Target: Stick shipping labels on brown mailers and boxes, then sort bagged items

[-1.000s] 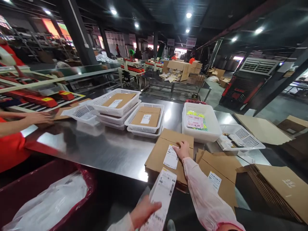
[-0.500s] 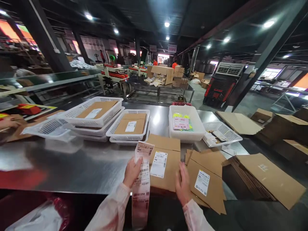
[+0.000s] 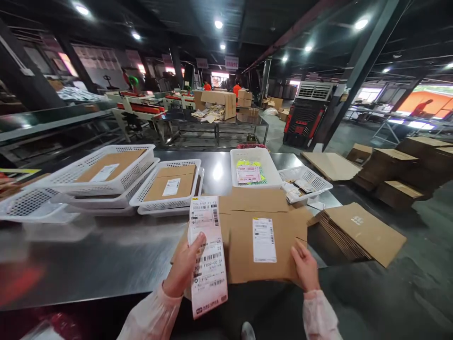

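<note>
A strip of printed shipping labels (image 3: 207, 259) hangs from my left hand (image 3: 184, 264), its thumb pressed on the paper. Behind the strip, a flat cardboard box (image 3: 244, 257) bears a white shipping label (image 3: 264, 240) on its upper face. My right hand (image 3: 305, 264) pinches this box at its right edge. More cardboard lies under and left of it, partly hidden by the strip and my left hand.
White perforated baskets (image 3: 164, 189) with labelled boxes stand on the metal table (image 3: 116, 255) at the left. A white tub (image 3: 253, 165) with bright packets is at the back, beside another basket (image 3: 305, 184). Folded cardboard (image 3: 361, 231) is stacked at the right.
The view has turned to the right. My right hand has taken hold of a labelled cardboard box and brought it left, over the other one. The label strip now faces me more fully.
</note>
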### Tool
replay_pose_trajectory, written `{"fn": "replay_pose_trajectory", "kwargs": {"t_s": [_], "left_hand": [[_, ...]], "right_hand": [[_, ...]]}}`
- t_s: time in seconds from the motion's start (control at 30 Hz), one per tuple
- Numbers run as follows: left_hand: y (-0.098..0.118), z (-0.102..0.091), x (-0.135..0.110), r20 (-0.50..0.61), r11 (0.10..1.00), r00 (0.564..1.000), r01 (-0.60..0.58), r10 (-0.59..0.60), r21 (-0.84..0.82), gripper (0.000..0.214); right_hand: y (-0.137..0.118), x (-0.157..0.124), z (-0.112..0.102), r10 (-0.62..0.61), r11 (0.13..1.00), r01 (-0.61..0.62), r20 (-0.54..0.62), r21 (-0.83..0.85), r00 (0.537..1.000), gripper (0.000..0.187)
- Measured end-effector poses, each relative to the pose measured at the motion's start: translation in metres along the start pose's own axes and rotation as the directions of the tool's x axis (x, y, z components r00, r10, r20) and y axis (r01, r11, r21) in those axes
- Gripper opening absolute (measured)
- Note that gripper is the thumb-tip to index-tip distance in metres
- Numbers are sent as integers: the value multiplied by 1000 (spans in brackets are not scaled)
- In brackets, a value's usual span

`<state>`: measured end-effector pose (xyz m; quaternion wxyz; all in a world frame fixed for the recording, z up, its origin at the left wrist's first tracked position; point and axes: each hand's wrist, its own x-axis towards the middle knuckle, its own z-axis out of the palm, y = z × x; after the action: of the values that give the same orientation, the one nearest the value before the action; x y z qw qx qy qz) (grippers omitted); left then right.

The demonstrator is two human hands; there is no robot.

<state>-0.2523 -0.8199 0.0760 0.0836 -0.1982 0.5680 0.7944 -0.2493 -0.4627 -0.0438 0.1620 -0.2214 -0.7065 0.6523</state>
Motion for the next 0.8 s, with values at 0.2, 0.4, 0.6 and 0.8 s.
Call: {"fn": "replay_pose_trajectory", "kwargs": {"t_s": [0.2,0.4,0.6,0.8], "left_hand": [[-24,-6,-31,129,980,981,-162,147,116,79],[-64,0,-34,210,908,959,-253,190,333,55],[-41,-12,-23,148,928,962,-261,229,266,51],[-53,-12,-11,60,976,985,-170,163,133,43]], "right_hand": [[-33,10,-35,3,820,-81,-138,-567,990,60],[-58,-108,104,-94,995,40,704,93,704,82],[-65,-131,145,-3,992,-91,728,89,686,56],[-94,-97,157,-65,954,267,776,-135,627,38]]}}
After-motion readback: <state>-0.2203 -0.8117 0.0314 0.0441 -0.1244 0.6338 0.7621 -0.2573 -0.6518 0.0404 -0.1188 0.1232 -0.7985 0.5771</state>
